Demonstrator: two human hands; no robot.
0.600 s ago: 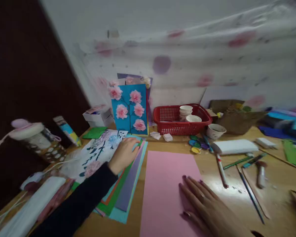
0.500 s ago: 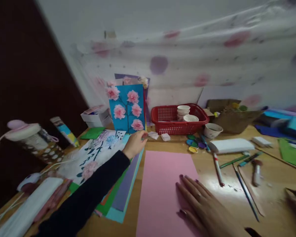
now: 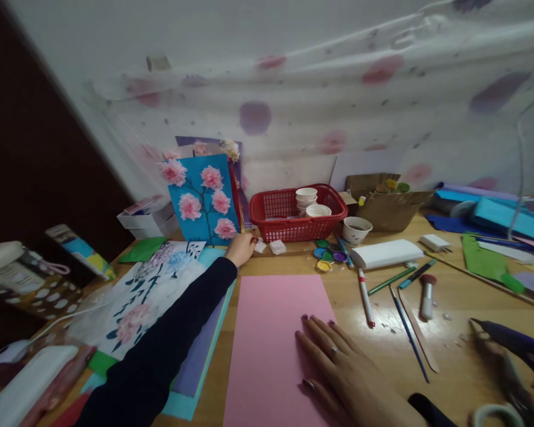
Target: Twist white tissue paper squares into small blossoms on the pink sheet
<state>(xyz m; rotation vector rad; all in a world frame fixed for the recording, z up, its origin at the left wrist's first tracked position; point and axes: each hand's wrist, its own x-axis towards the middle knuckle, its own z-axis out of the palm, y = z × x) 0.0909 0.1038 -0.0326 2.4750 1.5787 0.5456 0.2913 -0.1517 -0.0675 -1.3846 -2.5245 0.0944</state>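
Where the desk (image 3: 454,356) starts on the left: a spotted bottle (image 3: 31,290), then a slim blue-and-yellow box (image 3: 78,252) leaning a bit.
Paper pile: a printed flower sheet (image 3: 136,323) on top of coloured sheets (image 3: 196,367), with the dark left sleeve (image 3: 173,338) stretched right across them.
Blue card (image 3: 207,204): standing up at the far side, covered in puffy pink flowers.
Left hand (image 3: 241,250): out at the far side, fingers bent in, tips right by the small white pieces (image 3: 277,247). Honestly can't tell if they're pinching one.
Pink sheet (image 3: 267,338): flat on the desk, near side, middle.
Red basket (image 3: 296,230): far side, past the sheet, white cups (image 3: 307,198) stacked inside.
Paint pots (image 3: 324,267): little colourful bunch just right of the basket's front.
Right hand (image 3: 333,362): palm down on the sheet's right part, fingers loosely spread, gripping nothing.
Right side: a red-tipped marker (image 3: 365,296), a stubby makeup-style brush (image 3: 426,299), then a dark pointed tool (image 3: 509,341) nearer, partly blurred.
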